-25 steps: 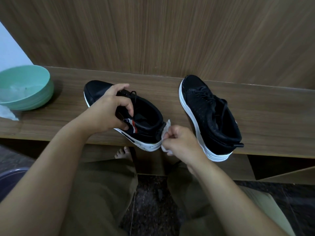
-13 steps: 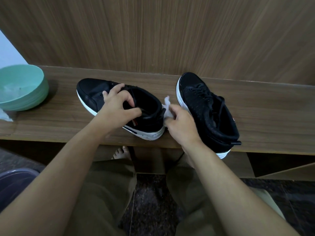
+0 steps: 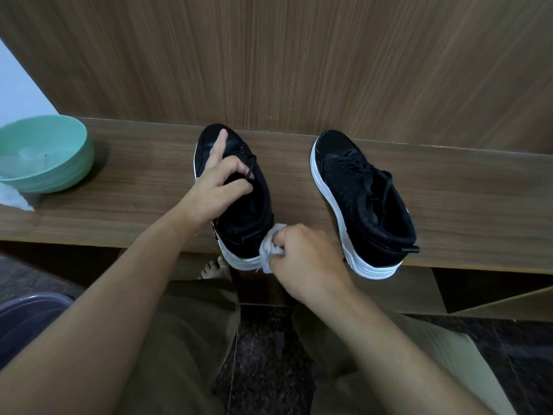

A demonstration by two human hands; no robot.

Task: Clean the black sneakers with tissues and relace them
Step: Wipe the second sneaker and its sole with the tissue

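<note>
Two black sneakers with white soles stand on a wooden shelf [image 3: 143, 202], toes toward the wall. My left hand [image 3: 220, 187] grips the left sneaker [image 3: 242, 217] at its tongue and laces, index finger stretched along the toe. My right hand [image 3: 302, 262] holds a crumpled white tissue [image 3: 269, 248] pressed against the white sole at that sneaker's heel. The right sneaker [image 3: 365, 202] stands apart, laced, its heel overhanging the shelf's front edge.
A mint-green bowl [image 3: 45, 154] with water sits at the shelf's left end, with a white tissue [image 3: 13, 197] beside it. A wood-panelled wall rises behind the shelf. A purple tub [image 3: 27, 313] is at the lower left. My legs and a bare foot [image 3: 214, 268] are below.
The left sneaker has turned from lying diagonally to pointing at the wall. My right hand with the tissue moved from the shoe's collar down to the heel's sole.
</note>
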